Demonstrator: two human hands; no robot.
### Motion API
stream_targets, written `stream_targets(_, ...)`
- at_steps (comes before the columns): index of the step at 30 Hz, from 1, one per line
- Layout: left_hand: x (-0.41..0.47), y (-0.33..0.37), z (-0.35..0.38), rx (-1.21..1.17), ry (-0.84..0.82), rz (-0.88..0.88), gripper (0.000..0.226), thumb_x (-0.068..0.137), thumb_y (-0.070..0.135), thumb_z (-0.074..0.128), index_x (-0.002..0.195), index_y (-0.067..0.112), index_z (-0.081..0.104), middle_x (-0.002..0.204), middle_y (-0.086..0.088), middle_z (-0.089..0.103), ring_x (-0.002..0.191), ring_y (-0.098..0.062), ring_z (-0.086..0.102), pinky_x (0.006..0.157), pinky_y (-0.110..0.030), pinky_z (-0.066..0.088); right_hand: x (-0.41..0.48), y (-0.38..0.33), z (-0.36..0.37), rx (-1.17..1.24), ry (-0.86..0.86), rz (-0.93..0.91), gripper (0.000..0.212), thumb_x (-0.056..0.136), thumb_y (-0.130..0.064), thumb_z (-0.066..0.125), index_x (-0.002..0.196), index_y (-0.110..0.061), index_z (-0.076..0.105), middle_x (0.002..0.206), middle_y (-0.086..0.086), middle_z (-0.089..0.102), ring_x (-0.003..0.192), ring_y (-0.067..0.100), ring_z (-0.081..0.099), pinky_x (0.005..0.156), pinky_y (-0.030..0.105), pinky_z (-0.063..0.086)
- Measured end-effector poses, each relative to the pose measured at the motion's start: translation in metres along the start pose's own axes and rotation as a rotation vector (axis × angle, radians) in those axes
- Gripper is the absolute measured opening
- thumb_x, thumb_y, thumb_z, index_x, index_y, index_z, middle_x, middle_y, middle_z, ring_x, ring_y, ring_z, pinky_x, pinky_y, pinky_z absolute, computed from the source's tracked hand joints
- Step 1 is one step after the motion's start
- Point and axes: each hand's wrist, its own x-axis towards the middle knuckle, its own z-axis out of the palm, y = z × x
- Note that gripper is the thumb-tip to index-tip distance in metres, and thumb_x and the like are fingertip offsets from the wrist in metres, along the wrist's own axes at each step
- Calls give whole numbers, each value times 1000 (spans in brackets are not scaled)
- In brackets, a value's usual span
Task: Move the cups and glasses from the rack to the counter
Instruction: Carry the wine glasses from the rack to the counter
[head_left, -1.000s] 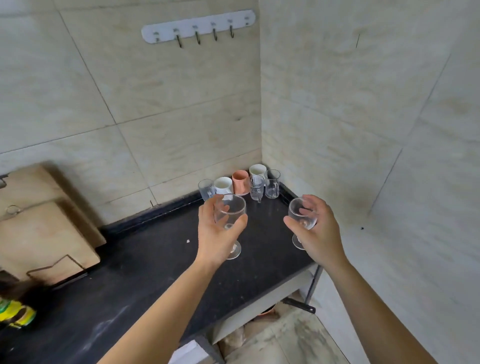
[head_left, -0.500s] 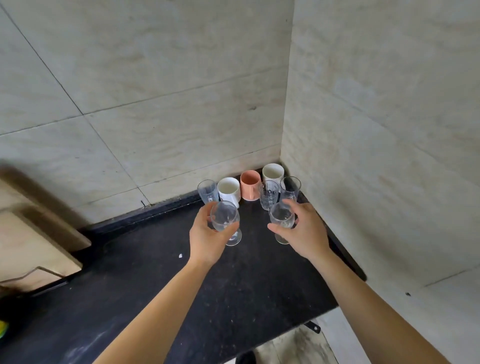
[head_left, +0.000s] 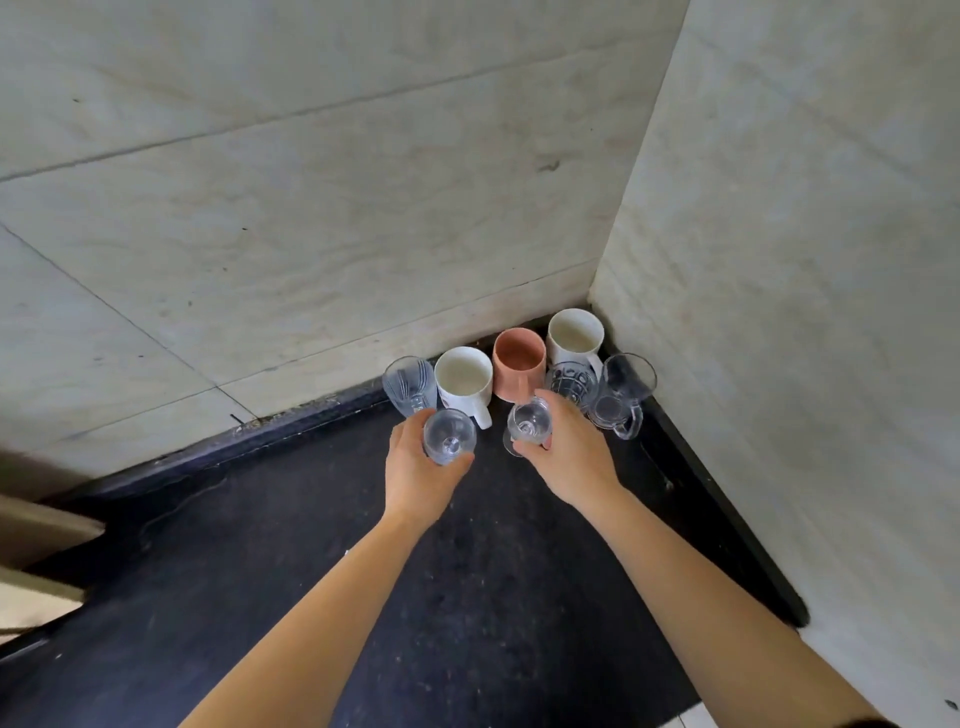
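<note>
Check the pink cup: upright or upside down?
Upright: the pink cup stands on the counter, open mouth up, its inside visible.

Left hand (head_left: 421, 470), right hand (head_left: 574, 462) bare; both forearms (head_left: 311, 613) bare, slender.

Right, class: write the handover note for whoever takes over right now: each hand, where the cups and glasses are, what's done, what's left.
Left hand grips a clear stemmed wine glass by its bowl; right hand grips a second clear stemmed glass likewise.
Both are low over the black counter; I cannot tell whether either foot touches it.
Done: a ribbed clear tumbler, a white ceramic mug, a pink mug, a second white ceramic mug, a patterned clear glass and a clear handled glass mug stand in the corner.
Left: set both glasses down beside them and let go. The rack is out of view.
</note>
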Motion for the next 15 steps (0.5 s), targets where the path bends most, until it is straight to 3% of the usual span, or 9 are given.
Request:
stream_targets(3, 17, -7, 9, 32, -14, 42, 56, 72, 20, 84, 120, 26, 55, 102, 31, 40, 117, -19, 50, 93, -35, 48, 16, -6, 8, -32, -37, -6, 69, 84, -33, 79, 141, -28, 42, 136, -5, 60, 115, 21, 65, 93, 44, 56)
stream_targets(8, 42, -8, 19, 26, -15, 26, 64, 75, 22, 83, 131, 20, 52, 113, 12, 43, 115, -19, 52, 92, -29, 45, 43, -7, 17, -82, -76, -44, 63, 86, -26, 78, 137, -27, 41, 138, -3, 58, 115, 26, 65, 91, 44, 54)
stream_targets(11, 52, -6, 21, 29, -14, -11, 71, 78, 28, 83, 138, 23, 47, 134, 0, 47, 113, -13, 50, 93, -24, 39, 56, -10, 21, -70, -91, -72, 62, 88, -24, 76, 137, -31, 39, 140, -6, 58, 113, 25, 67, 92, 44, 56)
stream_targets(15, 61, -10, 21, 53, -41, -25, 76, 79, 28, 82, 144, 22, 43, 143, -3, 44, 123, -19, 51, 95, -23, 37, 72, -11, 27, -97, -117, -74, 68, 91, -26, 73, 149, -27, 36, 145, 0, 54, 119, 27, 64, 94, 44, 54)
